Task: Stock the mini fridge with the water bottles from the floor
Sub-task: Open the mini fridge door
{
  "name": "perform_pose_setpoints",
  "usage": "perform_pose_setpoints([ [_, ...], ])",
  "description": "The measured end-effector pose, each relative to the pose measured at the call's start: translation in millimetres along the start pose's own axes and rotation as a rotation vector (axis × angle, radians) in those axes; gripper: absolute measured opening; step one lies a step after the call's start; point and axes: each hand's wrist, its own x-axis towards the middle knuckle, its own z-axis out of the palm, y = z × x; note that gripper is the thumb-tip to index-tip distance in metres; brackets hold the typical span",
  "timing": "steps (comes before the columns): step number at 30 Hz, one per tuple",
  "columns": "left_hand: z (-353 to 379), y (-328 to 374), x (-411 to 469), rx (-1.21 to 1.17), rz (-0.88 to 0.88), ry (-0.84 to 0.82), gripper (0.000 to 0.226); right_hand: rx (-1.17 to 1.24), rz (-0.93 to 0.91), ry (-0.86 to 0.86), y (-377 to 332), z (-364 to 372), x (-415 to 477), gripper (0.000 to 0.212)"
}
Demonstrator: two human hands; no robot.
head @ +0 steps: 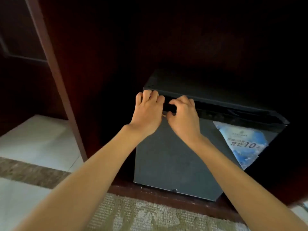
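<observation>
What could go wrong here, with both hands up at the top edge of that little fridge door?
The left hand and right hand crowd one spot at the top corner of the fridge door, so fingers might slip or get pinched there. The blue sticker on the door looks creased and could snag or tear. A hard pull might shift the mini fridge in its dark cabinet.

Two bare forearms reached forward from the near edge and converged toward the centre. The left hand [147, 112] lay palm down, fingers curled over at the far end. The right hand [183, 114], just beside it, bent its fingers leftward, knuckles raised.
</observation>
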Motion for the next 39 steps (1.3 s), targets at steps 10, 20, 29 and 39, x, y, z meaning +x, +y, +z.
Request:
perform_pose_setpoints([
  [10, -41.7, 19.9, -22.5, 0.11, -0.044, -0.16, 0.038, 0.024, 0.116, -0.24, -21.4, -40.3, -13.8, 0.038],
  [20, -108.0, 80.5, -157.9, 0.001, 0.069, -0.141, 0.035, 0.125, 0.007, -0.133, -2.0, -118.5, -133.0, 0.021],
  [29, -137.8, 210.2, -233.6, -0.137, 0.253, -0.053, 0.038, 0.133, 0.05, -0.044, 59.0, -213.0, -250.1, 0.03],
  [39, -133.2, 336.6, -269.2, -0.582, 0.404, -0.06, 0.042, 0.177, 0.546, 0.218, 155.5, -286.9, -363.0, 0.039],
])
